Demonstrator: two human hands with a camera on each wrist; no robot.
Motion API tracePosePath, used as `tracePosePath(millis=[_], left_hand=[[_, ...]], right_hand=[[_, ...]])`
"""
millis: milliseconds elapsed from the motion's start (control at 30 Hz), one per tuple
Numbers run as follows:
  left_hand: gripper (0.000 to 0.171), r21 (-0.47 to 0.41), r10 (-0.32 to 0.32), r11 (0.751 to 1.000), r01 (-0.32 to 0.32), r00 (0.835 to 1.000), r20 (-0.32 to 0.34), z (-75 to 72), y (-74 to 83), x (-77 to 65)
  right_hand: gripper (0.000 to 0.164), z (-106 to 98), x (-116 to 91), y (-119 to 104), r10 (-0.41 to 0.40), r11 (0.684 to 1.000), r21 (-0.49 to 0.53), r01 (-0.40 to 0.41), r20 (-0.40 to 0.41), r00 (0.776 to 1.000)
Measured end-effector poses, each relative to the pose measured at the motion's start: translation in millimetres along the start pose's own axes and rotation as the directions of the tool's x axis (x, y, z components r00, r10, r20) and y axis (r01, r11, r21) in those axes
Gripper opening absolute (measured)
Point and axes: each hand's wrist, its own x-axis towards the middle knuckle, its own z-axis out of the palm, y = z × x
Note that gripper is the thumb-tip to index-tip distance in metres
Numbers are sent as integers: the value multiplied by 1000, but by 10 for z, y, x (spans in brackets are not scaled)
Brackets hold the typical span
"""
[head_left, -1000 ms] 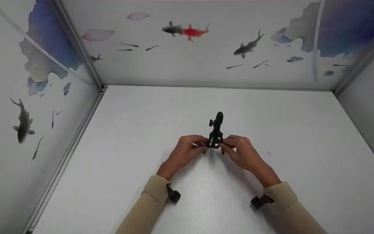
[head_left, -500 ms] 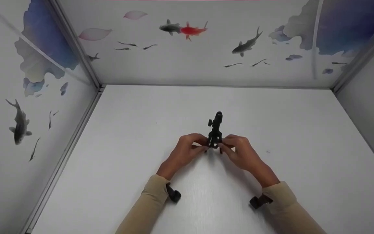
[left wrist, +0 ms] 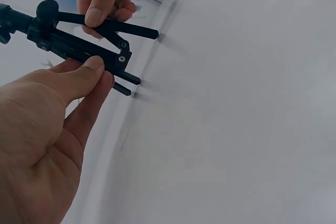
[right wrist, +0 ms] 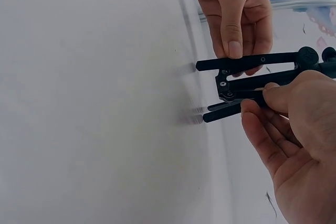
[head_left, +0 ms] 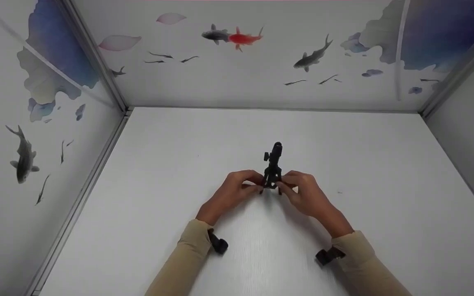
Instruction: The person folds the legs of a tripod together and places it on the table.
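A small black tripod stands upright near the middle of the white table, with a knob sticking out to the left of its column. My left hand pinches one leg between thumb and fingers. On the opposite side, my right hand pinches another leg the same way. The left wrist view shows the hinged brace joining the legs below the column. In the right wrist view, the leg feet are right at the tabletop, and the tripod's top runs out of frame.
The white tabletop is bounded by a back wall and side walls printed with fish and leaves. A metal rail runs along the left edge. Black wrist cameras hang at both tan sleeves.
The tripod's legs look slightly closer together than a second ago. Both hands keep hold of them with barely any movement, and the head view has shifted a little.
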Motion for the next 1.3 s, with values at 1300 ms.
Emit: tracePosePath(millis=[1300], left_hand=[[13,-3,40,999,-40,999,6,48,19,-1]], right_hand=[[24,-39,-45,108,30,999,40,-34,85,996]])
